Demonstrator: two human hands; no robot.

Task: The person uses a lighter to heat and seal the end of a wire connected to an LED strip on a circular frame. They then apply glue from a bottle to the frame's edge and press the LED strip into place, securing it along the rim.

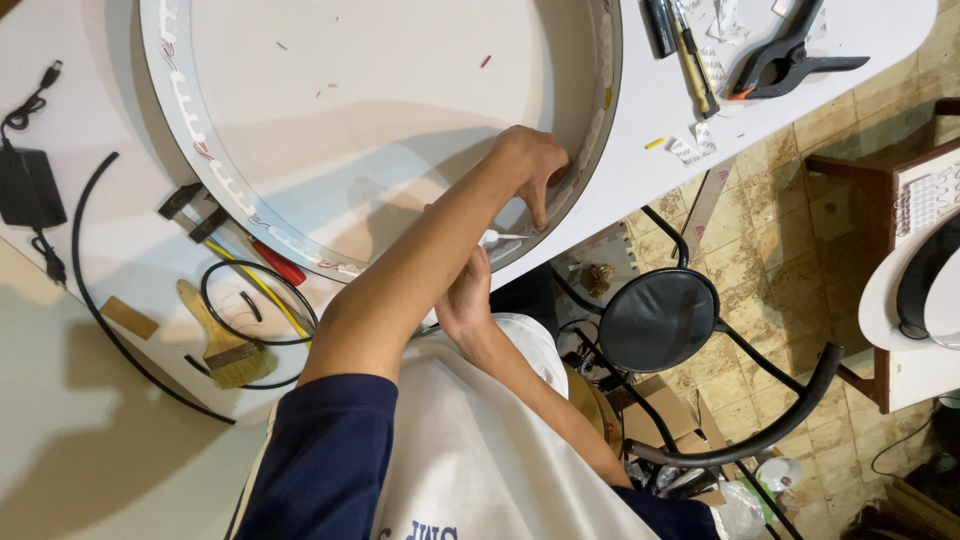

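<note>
Inside round frame [190, 110] rim, left hand [535, 165] pressing, right hand [465, 300] half hidden

White paper label bits [690, 148] on tabletop, upper rt.

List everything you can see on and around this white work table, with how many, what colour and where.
Large round white shallow frame: one, white with a grey rim, centre of the table.
White table: one, under the frame.
Black spring clamp: one, black with an orange tip, top right.
Wooden-handled flat paintbrush: one, tan, lower left.
Black power adapter: one, far left.
Red-handled screwdriver: one, beside the frame's lower rim.
Round black stool seat: one, on the tiled floor, right of the table.
Left hand: pressing the frame's inner rim.
Right hand: below it, holding a small white piece; grip partly hidden.
</note>
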